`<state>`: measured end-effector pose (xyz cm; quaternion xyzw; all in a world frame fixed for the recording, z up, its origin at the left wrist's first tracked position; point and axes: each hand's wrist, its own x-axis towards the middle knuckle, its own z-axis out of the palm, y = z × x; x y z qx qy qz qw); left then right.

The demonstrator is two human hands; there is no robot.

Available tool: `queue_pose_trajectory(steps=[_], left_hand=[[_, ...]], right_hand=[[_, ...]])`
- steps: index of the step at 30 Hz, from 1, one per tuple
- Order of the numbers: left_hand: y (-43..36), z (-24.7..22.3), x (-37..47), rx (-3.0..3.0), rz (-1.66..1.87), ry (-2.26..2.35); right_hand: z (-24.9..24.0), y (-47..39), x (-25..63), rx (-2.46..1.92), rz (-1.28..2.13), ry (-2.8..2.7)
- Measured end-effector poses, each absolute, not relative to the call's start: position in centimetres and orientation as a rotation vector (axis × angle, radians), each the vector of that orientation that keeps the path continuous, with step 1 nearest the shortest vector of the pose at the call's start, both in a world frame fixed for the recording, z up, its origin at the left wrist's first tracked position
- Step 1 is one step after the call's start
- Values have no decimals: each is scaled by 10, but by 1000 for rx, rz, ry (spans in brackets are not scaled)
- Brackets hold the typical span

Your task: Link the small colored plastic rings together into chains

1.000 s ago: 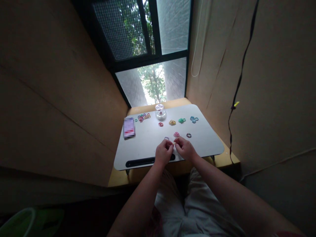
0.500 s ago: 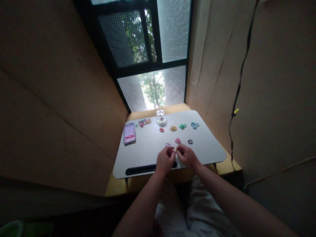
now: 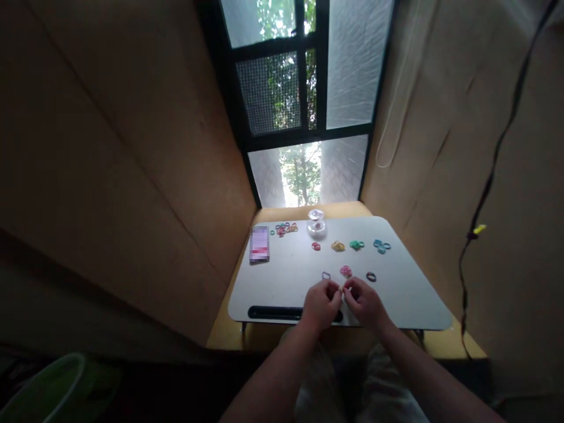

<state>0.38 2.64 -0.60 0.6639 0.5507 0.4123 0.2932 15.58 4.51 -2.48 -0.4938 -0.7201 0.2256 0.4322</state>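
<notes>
Here the left hand (image 3: 323,303) and right hand (image 3: 362,300) pinch a small yellowish band (image 3: 341,289) between their fingertips — pink bands (image 3: 346,271) lying just beyond them on the whiteboard-topped table (image 3: 282,288).

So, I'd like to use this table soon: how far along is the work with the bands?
Looks done: the red pile, yellow pile, green pile, blue pile and pink pile, each grouped by colour. In hand: a small pale thing between the fingers of the left hand and right hand, too small to identify. Probably left: the mixed pile at far left, several colours together.
</notes>
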Motion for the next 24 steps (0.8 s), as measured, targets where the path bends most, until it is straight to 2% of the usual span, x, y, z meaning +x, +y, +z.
queue_pose_trajectory(steps=[24], left_hand=[[28, -7, 2, 1780, 1085, 1469]], right_hand=[[-29, 48, 154, -1190, 652, -1783]])
